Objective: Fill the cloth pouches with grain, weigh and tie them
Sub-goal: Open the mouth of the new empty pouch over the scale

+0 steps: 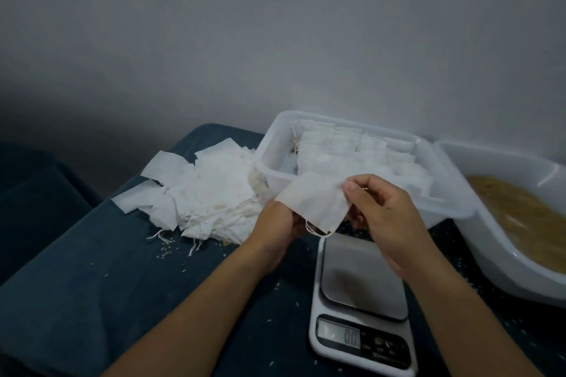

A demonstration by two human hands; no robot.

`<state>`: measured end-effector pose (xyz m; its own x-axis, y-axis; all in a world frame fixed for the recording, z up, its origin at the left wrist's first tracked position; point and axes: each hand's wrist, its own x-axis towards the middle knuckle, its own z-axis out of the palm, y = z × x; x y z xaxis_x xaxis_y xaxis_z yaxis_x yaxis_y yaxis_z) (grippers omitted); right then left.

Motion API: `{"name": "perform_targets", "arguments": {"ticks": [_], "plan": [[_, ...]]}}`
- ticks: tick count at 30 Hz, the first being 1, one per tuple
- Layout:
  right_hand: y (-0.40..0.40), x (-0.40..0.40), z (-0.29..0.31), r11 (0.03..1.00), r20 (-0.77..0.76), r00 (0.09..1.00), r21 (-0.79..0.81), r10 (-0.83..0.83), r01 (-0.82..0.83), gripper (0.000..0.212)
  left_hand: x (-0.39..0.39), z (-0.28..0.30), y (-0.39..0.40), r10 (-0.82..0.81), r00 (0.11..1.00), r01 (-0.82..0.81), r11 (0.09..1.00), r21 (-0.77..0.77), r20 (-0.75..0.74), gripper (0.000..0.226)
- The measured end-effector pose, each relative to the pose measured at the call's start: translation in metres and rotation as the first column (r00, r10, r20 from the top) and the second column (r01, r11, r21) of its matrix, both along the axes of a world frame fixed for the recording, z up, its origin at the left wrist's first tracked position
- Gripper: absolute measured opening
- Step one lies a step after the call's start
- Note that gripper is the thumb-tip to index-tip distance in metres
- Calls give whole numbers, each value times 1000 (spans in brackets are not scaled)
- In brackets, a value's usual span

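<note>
Plain grey wall behind, dark blue cloth-covered table (pixel 92 269) in front, loose grains scattered over it. Biggest item: white tub (pixel 477 217) at far right, holding yellowish grain (pixel 526 223). Next, a clear plastic bin (pixel 269 162) at the back, packed with rows of white pouches (pixel 352 156) that look filled (contents not visible, so a guess). Left of the bin, a messy pile of flat empty pouches (pixel 208 193), drawstrings trailing off the near edge. Kitchen scale (pixel 361 300) near centre-right, steel platter bare, display lit, reading blurred.

Held above the scale's far edge: one empty cloth pouch (pixel 315 205), flat and limp, its string (pixel 315 231) hanging in a loop off the lower corner. Right hand (pixel 389 217) pinches the pouch's upper right edge between thumb and fingertips, other fingers loosely curled. Left hand (pixel 278 223) is under the pouch's left side, gripping it from below; its fingers are mostly hidden by the cloth.

Handling judgement: featherweight, soft, no stiffness, so it folds wherever unsupported. The two layers likely cling, so the mouth has to be rubbed apart. Best hold is at the open hem, one layer per hand, keeping the string free for tying. Once filled it will sag; support the bottom.
</note>
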<state>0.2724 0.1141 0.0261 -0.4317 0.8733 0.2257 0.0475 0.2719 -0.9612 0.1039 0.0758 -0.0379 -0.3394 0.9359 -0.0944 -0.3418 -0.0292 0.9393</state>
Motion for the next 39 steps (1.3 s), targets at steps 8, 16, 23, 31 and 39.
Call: {"name": "perform_targets", "arguments": {"ticks": [8, 16, 23, 31, 39], "plan": [[3, 46, -27, 986, -24, 992, -117, -126, 123, 13, 8, 10, -12, -33, 993, 37, 999, 31, -113, 56], [0, 46, -38, 979, 55, 978, -32, -199, 201, 14, 33, 2, -29, 262, 395, 267, 884, 383, -880, 24], [-4, 45, -39, 976, 55, 975, -23, -214, 216, 24, 50, 2, -22, 286, 404, 190, 903, 385, -869, 16], [-12, 45, -34, 993, 56, 994, -62, -98, 102, 34, 51, 0, -25, 223, 502, 162, 925, 344, -836, 31], [-14, 47, -28, 992, 34, 999, -124, 3, 1, 50, 50, 0, -24, 249, 562, 156, 904, 397, -788, 27]]}}
